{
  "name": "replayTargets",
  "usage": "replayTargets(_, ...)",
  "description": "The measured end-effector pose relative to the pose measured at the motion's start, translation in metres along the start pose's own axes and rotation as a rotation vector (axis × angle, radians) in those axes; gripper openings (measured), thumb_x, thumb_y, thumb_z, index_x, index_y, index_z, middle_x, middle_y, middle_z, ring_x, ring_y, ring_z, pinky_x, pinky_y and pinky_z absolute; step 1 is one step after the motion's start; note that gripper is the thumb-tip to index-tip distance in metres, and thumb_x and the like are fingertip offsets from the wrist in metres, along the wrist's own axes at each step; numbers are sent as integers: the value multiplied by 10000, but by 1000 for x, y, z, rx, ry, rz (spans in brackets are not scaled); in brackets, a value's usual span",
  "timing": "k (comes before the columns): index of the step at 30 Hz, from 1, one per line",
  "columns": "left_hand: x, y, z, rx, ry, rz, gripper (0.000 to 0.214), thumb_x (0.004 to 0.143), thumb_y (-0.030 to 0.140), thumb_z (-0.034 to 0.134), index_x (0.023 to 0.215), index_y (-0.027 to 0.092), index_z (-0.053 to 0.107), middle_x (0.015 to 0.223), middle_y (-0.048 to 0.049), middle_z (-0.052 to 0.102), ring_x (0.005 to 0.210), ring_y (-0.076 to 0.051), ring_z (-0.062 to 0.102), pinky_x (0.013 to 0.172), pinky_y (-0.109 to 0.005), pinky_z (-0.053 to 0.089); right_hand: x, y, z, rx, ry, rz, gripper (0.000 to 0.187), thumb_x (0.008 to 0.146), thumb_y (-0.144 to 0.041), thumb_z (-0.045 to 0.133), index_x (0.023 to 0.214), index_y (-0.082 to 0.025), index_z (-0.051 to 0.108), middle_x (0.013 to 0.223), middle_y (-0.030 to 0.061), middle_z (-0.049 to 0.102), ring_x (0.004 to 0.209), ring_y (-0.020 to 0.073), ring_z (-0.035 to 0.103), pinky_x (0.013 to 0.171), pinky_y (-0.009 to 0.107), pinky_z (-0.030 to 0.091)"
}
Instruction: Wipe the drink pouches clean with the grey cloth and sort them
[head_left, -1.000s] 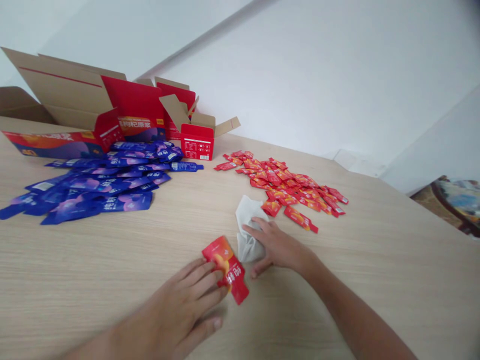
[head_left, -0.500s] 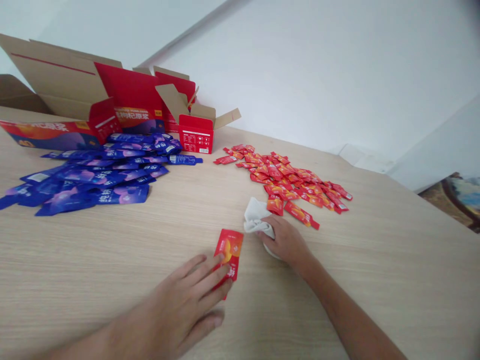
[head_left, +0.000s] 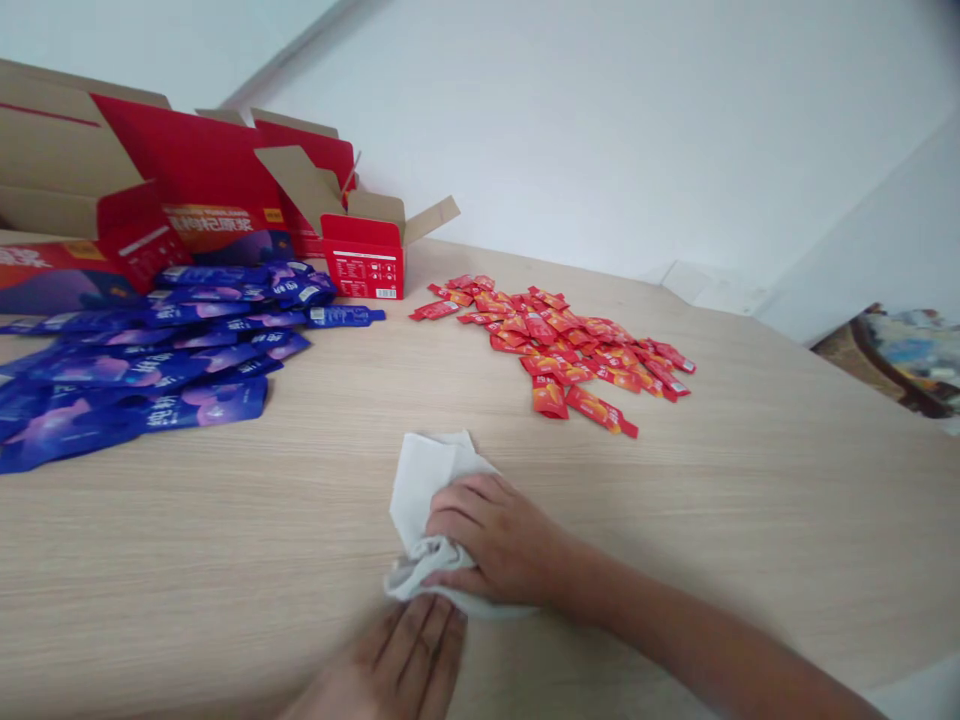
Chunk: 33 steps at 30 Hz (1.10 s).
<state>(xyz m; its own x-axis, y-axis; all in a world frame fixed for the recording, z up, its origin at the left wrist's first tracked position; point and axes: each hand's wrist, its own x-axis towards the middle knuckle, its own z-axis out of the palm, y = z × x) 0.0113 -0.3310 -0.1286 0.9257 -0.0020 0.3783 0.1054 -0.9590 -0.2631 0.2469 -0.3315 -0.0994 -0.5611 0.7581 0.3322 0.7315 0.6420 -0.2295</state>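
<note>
The right hand (head_left: 499, 545) lies low on the pale wood bench (head_left: 750, 520), near its front edge. Its grip is closed around a white cloth (head_left: 424, 475): the fingers curl over the bunched lower part, while a flat corner of the cloth spreads out on the bench behind the knuckles. The left hand (head_left: 409, 660) lies just in front, blurred, with its fingers stretched out flat. Its grip is loose and holds nothing, and the fingertips reach the cloth's near edge.

Farther back, well apart from both hands, lies a heap of small red sachets (head_left: 555, 345). To its left is a spread of blue pouches (head_left: 150, 360). Behind these stand a small red carton (head_left: 364, 265) with its flaps open and larger open boxes (head_left: 150, 170).
</note>
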Motion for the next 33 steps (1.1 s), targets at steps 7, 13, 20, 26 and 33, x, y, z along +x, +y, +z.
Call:
replayTargets(7,9,-11,-9,39,14,58,361,958,189,513,1252,94,699,1191,-150,774,1061,-276,769,846,-336,612,31,65,-11,-105,-55,11,260,1007,-281,678,1249,-199,627,1173,85,692,1103,227,612,1018,383,467)
replayTargets(13,7,-10,-1,38,34,62,339,956,163,539,1254,88,681,1183,-152,777,1054,-259,770,845,-324,603,28,50,-30,-125,133,235,263,1021,-166,574,1281,-198,598,1158,103,630,1042,232,604,895,338,509)
replayTargets(20,6,0,3,28,-50,-6,345,955,141,484,1232,105,687,1118,-132,794,970,-262,781,853,-368,607,-1,-6,1,-136,-83,-18,123,987,-324,689,1099,-281,661,985,28,644,876,225,550,767,340,466)
replayTargets(26,12,-10,-7,6,-115,76,374,987,174,457,1277,53,662,1214,-186,754,1090,-288,763,840,-340,628,33,60,-13,-256,-111,79,243,1000,-261,689,1235,-224,639,1139,82,683,1074,254,603,956,385,489)
replayTargets(33,8,-2,-6,19,-72,55,408,967,148,416,1271,47,669,1227,-185,750,1093,-284,762,833,-342,640,32,21,-40,-137,240,246,226,1103,-391,503,1139,-181,577,1007,80,672,921,230,622,786,341,494)
